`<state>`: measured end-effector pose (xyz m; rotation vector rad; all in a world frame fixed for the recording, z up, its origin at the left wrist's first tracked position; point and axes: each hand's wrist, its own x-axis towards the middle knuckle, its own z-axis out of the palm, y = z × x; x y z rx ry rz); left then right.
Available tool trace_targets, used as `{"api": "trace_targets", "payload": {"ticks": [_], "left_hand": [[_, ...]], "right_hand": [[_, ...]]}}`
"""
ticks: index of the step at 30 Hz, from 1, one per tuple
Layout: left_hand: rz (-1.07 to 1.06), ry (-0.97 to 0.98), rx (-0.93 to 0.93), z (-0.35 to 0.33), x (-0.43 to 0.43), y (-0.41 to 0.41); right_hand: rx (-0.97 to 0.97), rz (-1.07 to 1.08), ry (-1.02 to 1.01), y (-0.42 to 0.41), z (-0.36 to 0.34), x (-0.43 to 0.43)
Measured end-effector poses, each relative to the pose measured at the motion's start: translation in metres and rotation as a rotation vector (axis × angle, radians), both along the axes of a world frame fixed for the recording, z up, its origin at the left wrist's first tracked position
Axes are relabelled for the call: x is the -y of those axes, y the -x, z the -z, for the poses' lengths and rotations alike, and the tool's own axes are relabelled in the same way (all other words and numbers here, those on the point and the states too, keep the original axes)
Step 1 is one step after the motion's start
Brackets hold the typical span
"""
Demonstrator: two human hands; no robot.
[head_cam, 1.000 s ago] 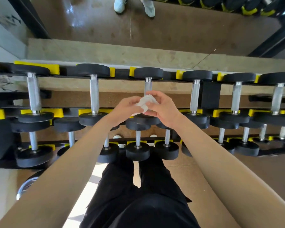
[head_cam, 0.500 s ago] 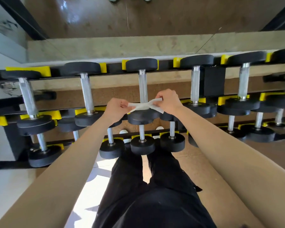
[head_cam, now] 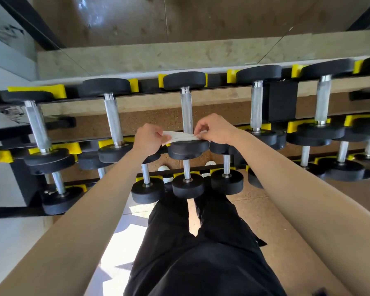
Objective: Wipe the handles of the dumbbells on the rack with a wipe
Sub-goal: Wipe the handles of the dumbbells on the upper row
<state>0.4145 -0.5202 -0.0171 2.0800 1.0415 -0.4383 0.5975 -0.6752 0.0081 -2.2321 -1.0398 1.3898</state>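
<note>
A white wipe (head_cam: 181,136) is stretched flat between my two hands, over the near head of the middle dumbbell (head_cam: 186,111) on the top tier. My left hand (head_cam: 149,138) pinches its left end and my right hand (head_cam: 215,130) pinches its right end. That dumbbell has a silver knurled handle and black round heads. The wipe sits just in front of the handle's near end; whether it touches the handle I cannot tell. Black dumbbells with silver handles fill the rack (head_cam: 282,100) in three tiers with yellow cradles.
More dumbbells sit left (head_cam: 113,120) and right (head_cam: 256,107) of the middle one on the top tier. Lower tiers hold smaller dumbbells (head_cam: 187,184). A mirror (head_cam: 158,22) rises behind the rack. My black trousers and the brown floor (head_cam: 252,206) lie below.
The wipe, bunched between both hands a second ago, has been pulled out flat into a strip. My hands have moved apart and the view has shifted slightly left.
</note>
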Motion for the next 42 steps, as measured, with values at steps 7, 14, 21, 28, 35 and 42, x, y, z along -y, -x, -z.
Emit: {"api": "trace_targets", "payload": {"ticks": [7, 14, 21, 28, 35, 42], "left_hand": [[0.064, 0.086, 0.073, -0.011, 0.016, -0.023], [0.102, -0.094, -0.053, -0.006, -0.002, -0.012], [0.025, -0.080, 0.036, -0.010, 0.002, -0.030], [0.033, -0.069, 0.103, -0.006, -0.005, -0.029], [-0.286, -0.164, 0.125, -0.004, -0.006, -0.029], [-0.327, -0.106, 0.225, -0.011, -0.007, -0.054]], "right_hand": [[0.167, 0.163, 0.128, -0.016, 0.010, 0.014], [0.177, 0.002, 0.076, 0.009, 0.006, -0.005], [0.278, 0.155, 0.021, -0.004, 0.007, 0.006], [0.278, 0.342, -0.053, -0.009, 0.008, -0.002], [0.204, 0.443, -0.180, 0.005, 0.007, -0.025], [0.136, 0.746, -0.146, -0.019, 0.008, -0.031]]}}
